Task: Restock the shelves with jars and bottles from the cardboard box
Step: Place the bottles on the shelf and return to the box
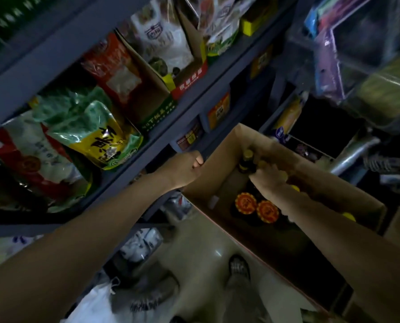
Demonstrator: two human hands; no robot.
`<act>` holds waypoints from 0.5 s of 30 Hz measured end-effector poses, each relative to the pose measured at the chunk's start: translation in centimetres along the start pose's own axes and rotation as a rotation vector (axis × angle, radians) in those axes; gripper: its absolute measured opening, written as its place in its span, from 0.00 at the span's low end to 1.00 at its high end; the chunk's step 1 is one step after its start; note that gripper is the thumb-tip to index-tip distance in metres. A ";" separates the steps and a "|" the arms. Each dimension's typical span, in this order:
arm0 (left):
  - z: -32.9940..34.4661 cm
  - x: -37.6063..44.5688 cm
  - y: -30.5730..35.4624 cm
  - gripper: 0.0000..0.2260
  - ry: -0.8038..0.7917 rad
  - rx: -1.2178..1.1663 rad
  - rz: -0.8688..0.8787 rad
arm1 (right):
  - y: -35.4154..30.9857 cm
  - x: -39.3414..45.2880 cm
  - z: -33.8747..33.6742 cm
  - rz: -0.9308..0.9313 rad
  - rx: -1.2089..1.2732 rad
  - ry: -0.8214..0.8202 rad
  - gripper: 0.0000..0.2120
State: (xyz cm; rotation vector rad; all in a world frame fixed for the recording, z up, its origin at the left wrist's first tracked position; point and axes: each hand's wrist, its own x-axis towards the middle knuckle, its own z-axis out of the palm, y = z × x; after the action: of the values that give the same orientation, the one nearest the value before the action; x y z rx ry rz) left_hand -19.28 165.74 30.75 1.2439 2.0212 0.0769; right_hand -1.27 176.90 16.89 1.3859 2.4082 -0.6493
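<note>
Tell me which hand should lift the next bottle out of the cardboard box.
Right. The right hand is already inside the cardboard box, at the dark bottle. The left hand grips the box's edge, apparently steadying it.

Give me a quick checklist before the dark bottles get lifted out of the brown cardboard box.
1. Left hand steadying the brown cardboard box at its rim: ok.
2. Right hand on the dark bottles with yellow caps: ok, though blurred.
3. Grip firm: cannot tell.
4. Two orange-lidded jars clear of the lift path: ok.
5. Free space on the grey shelf: cannot tell.
</note>
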 end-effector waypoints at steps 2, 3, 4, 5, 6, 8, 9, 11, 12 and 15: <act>0.2 -0.2 -0.2 0.12 0.004 -0.091 -0.051 | 0.0 0.6 -0.1 -0.025 -0.070 -0.018 0.18; 0.3 -0.5 -0.2 0.12 0.002 -0.137 -0.069 | -0.2 0.7 -0.8 -0.062 -0.113 -0.045 0.18; 0.2 -0.9 -0.2 0.12 -0.003 -0.172 -0.079 | -0.8 0.2 -1.9 -0.105 -0.165 -0.076 0.17; 0.1 -1.3 -0.1 0.12 -0.001 -0.197 -0.078 | -1.6 -0.5 -3.5 -0.161 -0.243 -0.123 0.15; -0.1 -1.7 0.0 0.12 0.009 -0.215 -0.070 | -2.5 -1.4 -5.5 -0.176 -0.264 -0.152 0.13; -0.8 -3.1 0.2 0.12 0.046 -0.238 -0.033 | -4.2 -2.8 -9.3 -0.214 -0.277 -0.186 0.11; -1.3 -3.9 0.3 0.13 0.073 -0.256 -0.004 | -5.3 -3.9 -11.3 -0.247 -0.278 -0.213 0.12; -2.7 -5.9 0.5 0.14 0.112 -0.321 0.054 | -8.1 -6.6 -15.2 -0.345 -0.188 -0.213 0.13; -3.5 -7.2 0.8 0.14 0.094 -0.363 0.080 | -9.7 -8.4 -17.2 -0.386 -0.145 -0.212 0.14; -6.3 -12.7 0.8 0.21 -0.098 -0.469 0.192 | -16.0 -14.9 -22.7 -0.503 -0.019 -0.198 0.16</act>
State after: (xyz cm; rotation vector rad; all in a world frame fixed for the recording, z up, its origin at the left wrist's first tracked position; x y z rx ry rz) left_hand -19.40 158.16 42.70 1.1064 1.6666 0.5397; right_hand -8.27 170.61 46.96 0.6603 2.5945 -0.8292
